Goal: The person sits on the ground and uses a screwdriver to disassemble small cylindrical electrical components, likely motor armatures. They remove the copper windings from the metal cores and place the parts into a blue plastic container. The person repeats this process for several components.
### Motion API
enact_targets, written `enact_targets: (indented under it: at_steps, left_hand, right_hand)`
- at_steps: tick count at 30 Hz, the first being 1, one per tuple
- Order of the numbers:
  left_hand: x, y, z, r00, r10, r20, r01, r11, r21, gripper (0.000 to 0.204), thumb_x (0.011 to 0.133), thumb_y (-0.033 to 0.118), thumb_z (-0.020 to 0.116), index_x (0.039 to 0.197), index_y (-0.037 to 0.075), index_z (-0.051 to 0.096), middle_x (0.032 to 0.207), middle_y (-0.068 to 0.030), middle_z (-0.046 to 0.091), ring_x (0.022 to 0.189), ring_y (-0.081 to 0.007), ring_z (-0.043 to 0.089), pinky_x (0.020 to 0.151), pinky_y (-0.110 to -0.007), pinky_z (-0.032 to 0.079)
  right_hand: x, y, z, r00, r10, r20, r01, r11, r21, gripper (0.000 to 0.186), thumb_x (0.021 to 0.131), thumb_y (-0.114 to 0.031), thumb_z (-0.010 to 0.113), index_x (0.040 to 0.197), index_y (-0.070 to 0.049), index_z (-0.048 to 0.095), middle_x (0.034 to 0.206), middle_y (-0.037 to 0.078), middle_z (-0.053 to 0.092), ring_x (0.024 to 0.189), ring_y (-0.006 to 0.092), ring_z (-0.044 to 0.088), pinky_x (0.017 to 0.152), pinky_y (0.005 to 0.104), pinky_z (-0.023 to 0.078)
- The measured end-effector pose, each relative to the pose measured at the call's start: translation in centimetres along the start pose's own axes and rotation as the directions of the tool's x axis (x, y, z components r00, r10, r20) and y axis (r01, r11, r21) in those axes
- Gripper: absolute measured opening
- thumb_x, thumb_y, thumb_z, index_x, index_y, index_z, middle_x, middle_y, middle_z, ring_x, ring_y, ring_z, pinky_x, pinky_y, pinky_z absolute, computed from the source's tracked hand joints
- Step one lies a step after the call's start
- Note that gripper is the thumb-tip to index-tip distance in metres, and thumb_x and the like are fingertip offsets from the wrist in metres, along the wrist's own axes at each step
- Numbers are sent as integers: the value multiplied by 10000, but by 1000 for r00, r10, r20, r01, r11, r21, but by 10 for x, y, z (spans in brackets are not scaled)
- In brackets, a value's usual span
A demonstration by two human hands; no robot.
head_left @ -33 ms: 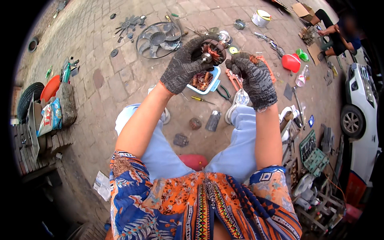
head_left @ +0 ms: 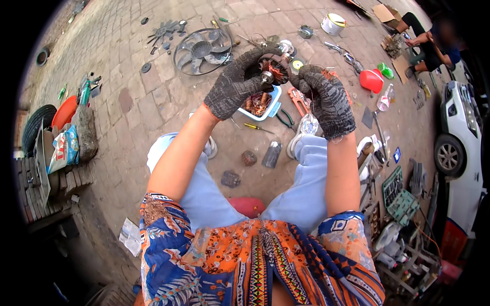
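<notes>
brick paving (head_left: 127, 64) below, left hand (head_left: 236, 76) curls round a copper-wound rotor (head_left: 278, 69), beyond the blue tub (head_left: 276, 108); right hand (head_left: 326, 97), fingers bent, hovers just right, hold unclear. steady rotor, light fingers look wisest.

The knitted gloves (head_left: 224, 97) are mottled in dark grey, and the wire-wound rotor (head_left: 277, 68) shows a reddish copper colour. The jeans (head_left: 302, 171) are pale blue, while the blouse (head_left: 217, 251) mixes orange and blue with flowers, stripes and zigzags.
</notes>
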State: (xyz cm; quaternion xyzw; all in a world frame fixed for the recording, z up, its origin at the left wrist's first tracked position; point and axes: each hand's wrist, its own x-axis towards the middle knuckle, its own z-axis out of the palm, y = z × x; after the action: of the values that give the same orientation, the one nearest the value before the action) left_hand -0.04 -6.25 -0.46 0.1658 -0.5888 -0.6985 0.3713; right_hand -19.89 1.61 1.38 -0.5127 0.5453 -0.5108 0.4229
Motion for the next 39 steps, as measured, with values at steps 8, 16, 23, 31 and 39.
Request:
enact_targets:
  at_steps: [8,16,23,31,39]
  left_hand:
    - [3,-15,15,994,56,97,-80,958,274,654,778,140,693,1361,55,410,1261,-78,520,1152,-180,510,987,-333,412]
    - [8,-13,13,891,447,72,-350,580,735,689,751,170,727,1362,88,420,1302,-137,511,1144,-270,537,978,-362,418]
    - [2,-10,11,975,214,-66,-146,831,536,687,726,138,753,1334,63,442,1281,-99,533,1141,-204,535,985,-333,422]
    - [-2,-11,4,964,265,-32,-147,626,766,635,714,213,767,1275,68,505,1160,-136,596,1049,-209,595,900,-330,478]
    - [-3,-9,8,978,187,-87,-52,632,773,670,682,262,795,1262,80,513,1018,-116,627,859,-193,634,755,-331,520]
  right_hand:
    - [1,2,11,998,14,-66,-10,998,59,186,836,-82,601,985,15,657,878,61,675,822,137,623,778,277,489]
    - [-1,3,16,996,-54,-67,58,997,52,176,861,-77,582,978,43,633,860,87,668,750,142,618,692,260,503]
    - [-5,-10,7,999,-34,33,30,990,137,161,851,-79,598,961,36,630,844,79,661,747,132,603,693,262,494]
    - [-6,-3,16,980,-113,166,116,993,-14,192,846,-107,616,989,22,620,886,83,666,728,121,598,649,257,500]
    - [-14,-1,21,978,32,207,-46,997,64,246,796,-79,678,1009,28,618,882,66,659,775,114,605,702,269,512]
